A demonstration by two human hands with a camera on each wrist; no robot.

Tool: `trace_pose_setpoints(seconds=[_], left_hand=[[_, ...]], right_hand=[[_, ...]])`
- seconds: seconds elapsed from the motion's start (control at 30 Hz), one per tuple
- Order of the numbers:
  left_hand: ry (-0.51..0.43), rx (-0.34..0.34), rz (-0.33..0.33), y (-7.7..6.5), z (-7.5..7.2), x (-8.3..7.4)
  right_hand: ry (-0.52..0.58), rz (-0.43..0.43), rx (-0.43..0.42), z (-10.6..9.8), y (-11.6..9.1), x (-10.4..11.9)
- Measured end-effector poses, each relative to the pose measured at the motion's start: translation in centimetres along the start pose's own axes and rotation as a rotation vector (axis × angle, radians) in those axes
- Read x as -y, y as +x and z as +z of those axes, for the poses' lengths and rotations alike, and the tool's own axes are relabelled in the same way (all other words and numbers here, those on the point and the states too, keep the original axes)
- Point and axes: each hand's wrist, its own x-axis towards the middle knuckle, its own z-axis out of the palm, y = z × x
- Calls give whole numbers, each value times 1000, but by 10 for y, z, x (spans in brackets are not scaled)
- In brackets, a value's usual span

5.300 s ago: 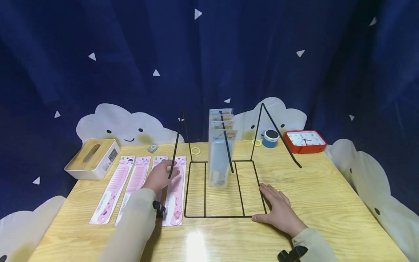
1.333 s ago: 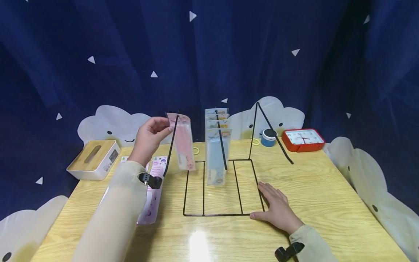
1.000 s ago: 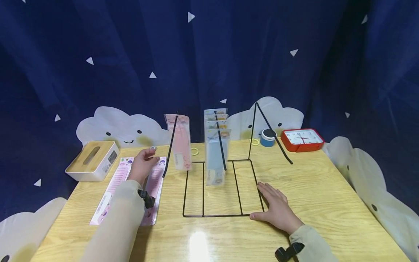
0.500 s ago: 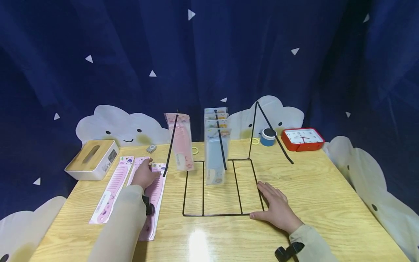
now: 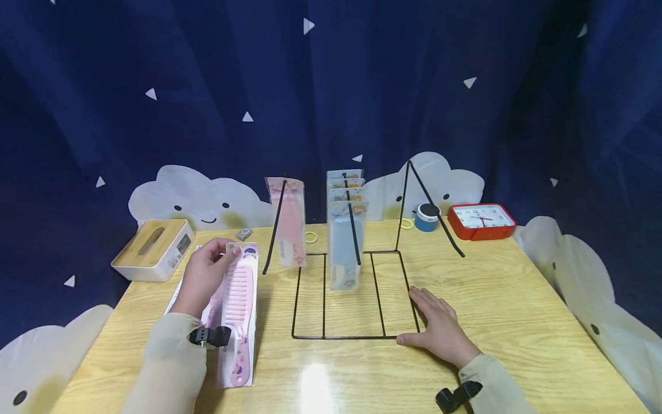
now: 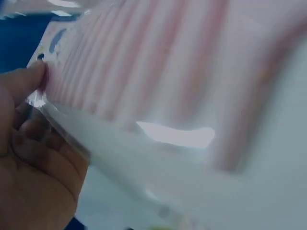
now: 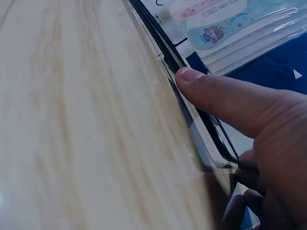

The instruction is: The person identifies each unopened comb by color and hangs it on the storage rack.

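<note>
My left hand (image 5: 201,279) pinches the top end of a packaged pink comb (image 5: 238,310) between thumb and fingers. In the left wrist view that comb (image 6: 144,57) fills much of the picture, its teeth seen through clear wrapping. A black wire rack (image 5: 357,338) with three sloping arms stands in the middle of the table. One pink packaged comb (image 5: 295,230) hangs on the left arm, and several blue ones (image 5: 341,247) hang on the middle arm. My right hand (image 5: 442,330) rests with extended fingers at the rack's front right corner; the thumb (image 7: 216,93) touches the frame.
More pink packaged combs (image 5: 212,310) lie partly hidden beneath my left forearm. A tissue box (image 5: 152,250) stands at the left. Behind the rack are a small grey clip-like device (image 5: 244,234), yellow rings (image 5: 311,237), a blue round speaker (image 5: 427,218) and a red clock (image 5: 482,222).
My left hand has hung one pink comb on the left arm, released it and returned to the table. It has now raised another comb's top end. My right hand has stayed at the rack.
</note>
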Motion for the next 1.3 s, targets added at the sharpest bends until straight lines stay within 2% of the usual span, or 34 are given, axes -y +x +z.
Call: trace_pose_setpoints(seconds=[0.1, 0.23, 0.4, 0.5, 0.57, 0.73, 1.03, 1.2, 1.3], left_hand=[[-36, 6, 106, -21, -7, -22], [-92, 51, 315, -49, -14, -42], [-233, 119, 604, -79, -17, -59], [-341, 162, 715, -89, -15, -69], [-369, 179, 744, -93, -15, -75], [-361, 170, 734, -96, -12, -86], [-459, 153, 743, -91, -4, -84], [-400, 124, 733, -89, -1, -84], [-355, 93, 700, -83, 2, -85]], right_hand=[[4, -5, -9, -2, 0, 0], [4, -6, -9, -3, 1, 1], [-7, -14, -15, -4, 1, 2], [-13, -16, -16, -4, 1, 0], [-13, -15, -15, -3, 1, -1], [-3, -3, -3, 0, 1, -1], [-2, -12, -11, 2, 0, -1], [-10, -8, -2, 2, 1, -3], [-10, -5, -4, 2, 0, -3]])
